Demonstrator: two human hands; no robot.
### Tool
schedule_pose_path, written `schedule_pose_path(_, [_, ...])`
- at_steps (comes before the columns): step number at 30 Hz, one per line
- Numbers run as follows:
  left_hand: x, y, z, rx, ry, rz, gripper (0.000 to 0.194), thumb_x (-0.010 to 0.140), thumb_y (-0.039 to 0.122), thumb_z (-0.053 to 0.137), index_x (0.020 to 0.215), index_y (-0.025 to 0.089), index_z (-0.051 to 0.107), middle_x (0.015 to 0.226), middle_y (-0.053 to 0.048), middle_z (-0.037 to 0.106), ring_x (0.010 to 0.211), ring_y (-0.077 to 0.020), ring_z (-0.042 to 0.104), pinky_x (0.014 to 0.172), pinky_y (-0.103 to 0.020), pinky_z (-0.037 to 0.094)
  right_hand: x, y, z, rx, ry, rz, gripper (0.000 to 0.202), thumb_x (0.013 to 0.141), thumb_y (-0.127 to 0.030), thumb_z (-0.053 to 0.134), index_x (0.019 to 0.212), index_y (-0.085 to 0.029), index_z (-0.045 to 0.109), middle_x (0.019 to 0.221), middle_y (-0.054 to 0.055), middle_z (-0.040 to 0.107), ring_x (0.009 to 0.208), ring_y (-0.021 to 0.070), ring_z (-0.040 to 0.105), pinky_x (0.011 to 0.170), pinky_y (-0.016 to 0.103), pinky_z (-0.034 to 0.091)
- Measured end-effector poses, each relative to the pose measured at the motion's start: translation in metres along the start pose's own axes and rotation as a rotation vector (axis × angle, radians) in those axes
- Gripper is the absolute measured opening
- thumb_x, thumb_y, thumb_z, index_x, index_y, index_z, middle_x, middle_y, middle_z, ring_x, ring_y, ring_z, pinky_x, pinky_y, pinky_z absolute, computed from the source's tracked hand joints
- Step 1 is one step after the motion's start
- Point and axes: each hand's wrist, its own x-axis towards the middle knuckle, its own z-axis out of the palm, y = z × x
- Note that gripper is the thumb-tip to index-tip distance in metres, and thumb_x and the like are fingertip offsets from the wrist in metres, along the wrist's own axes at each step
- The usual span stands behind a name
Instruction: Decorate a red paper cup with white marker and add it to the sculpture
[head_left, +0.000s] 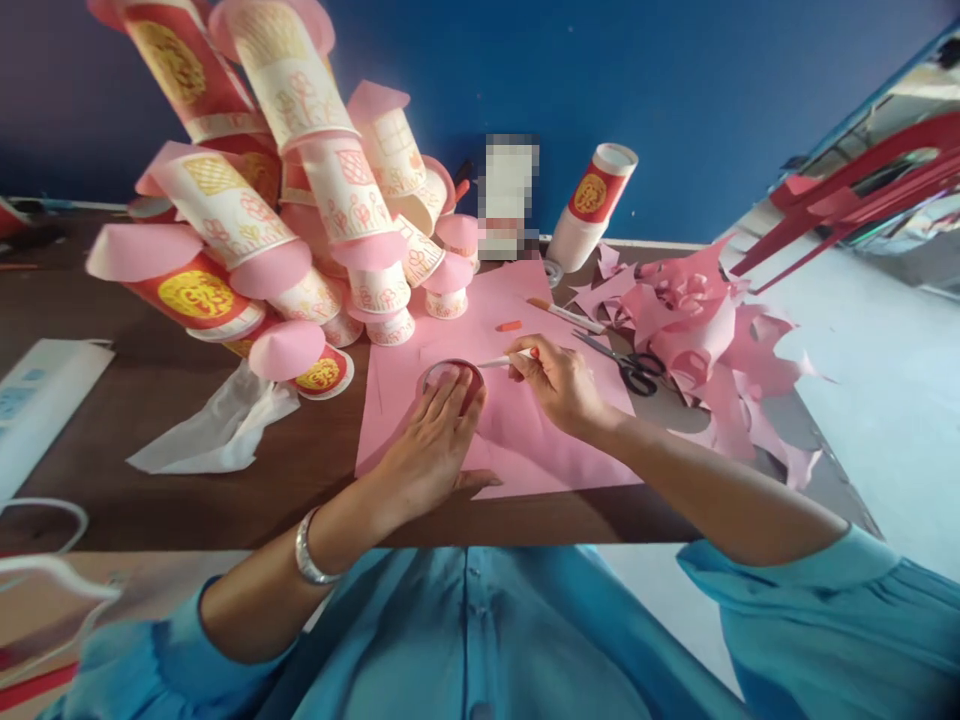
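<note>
My left hand [441, 425] lies flat with fingers stretched out, pressing on a round dark red piece with a pale rim [474, 378]. Its kind cannot be made out, since the hand covers most of it. Under it spreads a sheet of pink paper [420, 455]. In my right hand [559, 385], closed between thumb and fingers, is a slim white pen [495, 362], its tip at the right edge of the round piece. An orange cap [509, 326] and an orange-and-white marker [566, 315] rest on the paper beyond. Scissors [637, 370] lie right of my right hand.
Decorated paper-cup towers with pink cone tops [352, 190] crowd the back left. Pink paper scraps [697, 320] heap at the right. Two stacked cups [589, 210] stand near the blue wall. A crumpled clear bag [217, 425] and a white power strip [52, 410] lie left.
</note>
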Motion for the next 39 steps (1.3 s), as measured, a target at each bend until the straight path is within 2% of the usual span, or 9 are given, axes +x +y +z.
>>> schedule_pose_path(4, [0.0, -0.001, -0.002, 0.016, -0.01, 0.021, 0.118, 0.099, 0.07, 0.064, 0.177, 0.012, -0.002, 0.178, -0.036, 0.027, 0.17, -0.0497, 0.021, 0.132, -0.077, 0.027, -0.016, 0.0, 0.001, -0.132, 0.044, -0.117, 0.02, 0.113, -0.031, 0.047, 0.108, -0.022, 0.064, 0.096, 0.007, 0.079, 0.086, 0.0212, 0.072, 0.078, 0.032, 0.052])
schedule_pose_path(7, [0.002, 0.0, -0.006, 0.037, -0.026, 0.027, 0.117, 0.1, 0.068, 0.063, 0.177, 0.012, -0.006, 0.179, -0.036, 0.023, 0.17, -0.0493, 0.019, 0.133, -0.077, 0.025, -0.028, 0.0, 0.002, -0.145, 0.044, -0.2, 0.016, 0.113, -0.027, 0.048, 0.112, -0.021, 0.063, 0.099, 0.008, 0.079, 0.089, 0.0215, 0.073, 0.079, 0.032, 0.053])
schedule_pose_path(14, [0.002, -0.002, -0.008, 0.055, -0.082, 0.025, 0.107, 0.104, 0.06, 0.062, 0.176, 0.011, 0.0, 0.181, -0.035, 0.02, 0.172, -0.0474, 0.013, 0.134, -0.076, 0.02, -0.056, -0.013, 0.007, -0.23, 0.03, -0.271, 0.016, 0.114, -0.024, 0.047, 0.12, -0.018, 0.061, 0.099, 0.01, 0.078, 0.086, 0.023, 0.072, 0.076, 0.033, 0.054])
schedule_pose_path(20, [0.003, -0.002, -0.01, -0.003, -0.093, -0.029, 0.107, 0.102, 0.055, 0.067, 0.177, 0.013, 0.002, 0.181, -0.033, 0.021, 0.172, -0.0479, 0.013, 0.133, -0.078, 0.019, -0.069, -0.024, 0.009, -0.271, 0.005, -0.336, 0.021, 0.11, -0.012, 0.044, 0.124, -0.018, 0.058, 0.096, 0.009, 0.076, 0.082, 0.0226, 0.068, 0.073, 0.034, 0.053])
schedule_pose_path(28, [0.003, -0.002, -0.013, -0.012, -0.124, -0.029, 0.102, 0.104, 0.053, 0.062, 0.176, 0.011, 0.004, 0.182, -0.032, 0.019, 0.173, -0.0467, 0.012, 0.135, -0.075, 0.018, -0.076, -0.036, 0.016, -0.265, 0.056, -0.418, 0.013, 0.111, -0.013, 0.047, 0.12, -0.014, 0.056, 0.089, 0.008, 0.074, 0.077, 0.022, 0.066, 0.07, 0.033, 0.051])
schedule_pose_path(34, [0.003, -0.003, -0.012, 0.006, -0.098, -0.012, 0.098, 0.106, 0.056, 0.057, 0.176, 0.011, 0.006, 0.182, -0.031, 0.021, 0.172, -0.0468, 0.013, 0.134, -0.075, 0.019, -0.076, -0.039, 0.024, -0.218, 0.037, -0.39, 0.015, 0.113, -0.017, 0.047, 0.123, -0.016, 0.057, 0.09, 0.007, 0.074, 0.08, 0.0215, 0.069, 0.072, 0.032, 0.054])
schedule_pose_path(37, [0.002, -0.004, -0.012, -0.005, -0.1, -0.008, 0.1, 0.106, 0.06, 0.056, 0.177, 0.012, 0.004, 0.182, -0.031, 0.02, 0.172, -0.0467, 0.013, 0.134, -0.074, 0.02, -0.078, -0.04, 0.018, -0.17, 0.054, -0.379, 0.016, 0.113, -0.018, 0.046, 0.124, -0.016, 0.057, 0.091, 0.008, 0.075, 0.08, 0.0212, 0.07, 0.071, 0.032, 0.056])
schedule_pose_path(39, [0.002, -0.004, -0.014, -0.014, -0.108, -0.015, 0.102, 0.105, 0.064, 0.055, 0.177, 0.013, 0.003, 0.183, -0.031, 0.018, 0.172, -0.0476, 0.011, 0.134, -0.075, 0.02, -0.081, -0.041, 0.006, -0.15, 0.065, -0.381, 0.018, 0.113, -0.019, 0.046, 0.127, -0.017, 0.058, 0.092, 0.009, 0.076, 0.08, 0.0214, 0.071, 0.07, 0.033, 0.058])
